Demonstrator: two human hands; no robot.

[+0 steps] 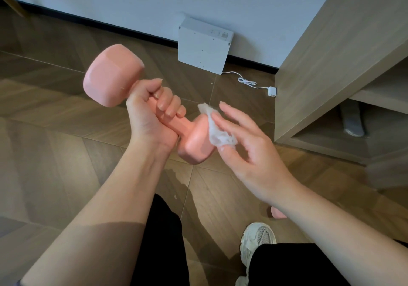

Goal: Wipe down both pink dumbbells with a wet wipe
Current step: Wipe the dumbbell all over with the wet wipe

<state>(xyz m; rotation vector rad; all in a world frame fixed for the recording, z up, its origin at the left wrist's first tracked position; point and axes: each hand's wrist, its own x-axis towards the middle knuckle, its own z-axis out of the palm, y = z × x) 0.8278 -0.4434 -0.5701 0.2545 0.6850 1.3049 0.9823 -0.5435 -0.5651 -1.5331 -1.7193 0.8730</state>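
My left hand (152, 111) grips the handle of a pink dumbbell (112, 73), held in the air and tilted, its far head up at the left and its near head low in the middle. My right hand (247, 142) presses a crumpled white wet wipe (217, 131) against the near head, pinching the wipe between thumb and fingers while the outer fingers are spread. A small part of the second pink dumbbell (277, 212) shows on the floor, mostly hidden under my right forearm.
A white box (203, 45) leans against the wall, its white cable and plug (272, 91) lying on the wooden floor. A wooden cabinet (331, 64) with open shelves stands at the right. My white shoe (256, 241) and black trousers are below.
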